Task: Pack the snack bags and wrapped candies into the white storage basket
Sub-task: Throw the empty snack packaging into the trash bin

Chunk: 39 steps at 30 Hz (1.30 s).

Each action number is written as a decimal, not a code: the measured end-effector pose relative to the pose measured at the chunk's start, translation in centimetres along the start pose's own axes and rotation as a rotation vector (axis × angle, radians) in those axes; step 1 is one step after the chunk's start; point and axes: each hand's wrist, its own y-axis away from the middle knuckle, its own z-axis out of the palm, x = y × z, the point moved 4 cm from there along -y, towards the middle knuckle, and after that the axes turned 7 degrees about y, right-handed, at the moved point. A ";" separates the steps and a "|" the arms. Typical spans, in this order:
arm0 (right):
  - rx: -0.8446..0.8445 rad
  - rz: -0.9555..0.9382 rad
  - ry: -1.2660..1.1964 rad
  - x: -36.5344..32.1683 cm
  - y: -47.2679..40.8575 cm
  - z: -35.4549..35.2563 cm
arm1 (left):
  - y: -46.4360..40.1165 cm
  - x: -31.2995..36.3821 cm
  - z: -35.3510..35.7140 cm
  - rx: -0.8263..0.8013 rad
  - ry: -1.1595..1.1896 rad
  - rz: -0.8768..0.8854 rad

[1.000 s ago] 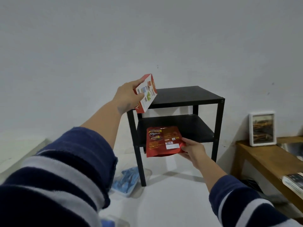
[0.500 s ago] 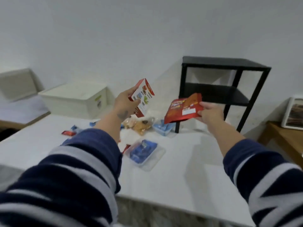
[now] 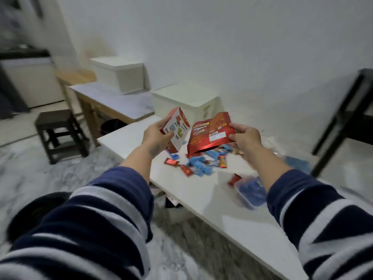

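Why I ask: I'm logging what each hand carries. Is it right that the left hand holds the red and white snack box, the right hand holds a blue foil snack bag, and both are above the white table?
Not quite: the snack bag is red, not blue, as the head view shows. The left hand does hold the red and white snack box, the right hand holds the bag, and both are above the white table.

Snack bag [image 3: 210, 133]: glossy red foil, sheen along lower edge, crinkled. Snack box [image 3: 175, 130]: printed cardboard, smooth, slight gloss. Wrapped candies [image 3: 198, 164]: shiny red and blue film wrappers. Desk [image 3: 212, 190]: white top, smooth, faint reflections. Clear tub [image 3: 249, 191], right on desk: transparent plastic, glossy. White storage basket [image 3: 185, 102], far on desk: matt white, looks like plastic. Sleeves [image 3: 96, 215]: striped knit cloth, soft, matt. Stool [image 3: 60, 134], left: dark wood, dull. Floor [image 3: 40, 174]: marbled stone, polished. Wall [image 3: 222, 47]: matt white paint.
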 end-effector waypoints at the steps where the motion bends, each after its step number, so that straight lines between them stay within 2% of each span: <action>1: -0.046 0.003 0.007 0.0 -0.8 2.9 | -0.7 -1.0 -2.1 0.036 -0.009 -0.014; 8: -0.389 0.009 0.025 -0.4 -5.6 23.2 | -5.6 -7.5 -16.1 0.301 -0.022 -0.137; 13: -0.672 0.005 0.159 1.3 -4.8 38.9 | -4.9 -14.1 -26.8 0.522 -0.035 -0.288; 17: -0.754 -0.007 0.265 3.1 -3.4 44.5 | -2.9 -18.1 -30.9 0.589 -0.082 -0.349; 21: -0.935 0.002 0.385 5.3 -0.2 55.3 | -0.9 -23.2 -38.1 0.741 -0.042 -0.462; 30: -0.990 -0.051 0.661 14.8 5.9 75.9 | -1.9 -37.2 -51.9 0.806 0.110 -0.632; 36: -1.075 -0.157 0.851 22.3 6.7 85.4 | -4.2 -48.1 -55.9 0.781 0.186 -0.744; 39: -1.080 -0.162 0.896 27.8 5.2 90.6 | -6.3 -55.1 -58.2 0.798 0.140 -0.767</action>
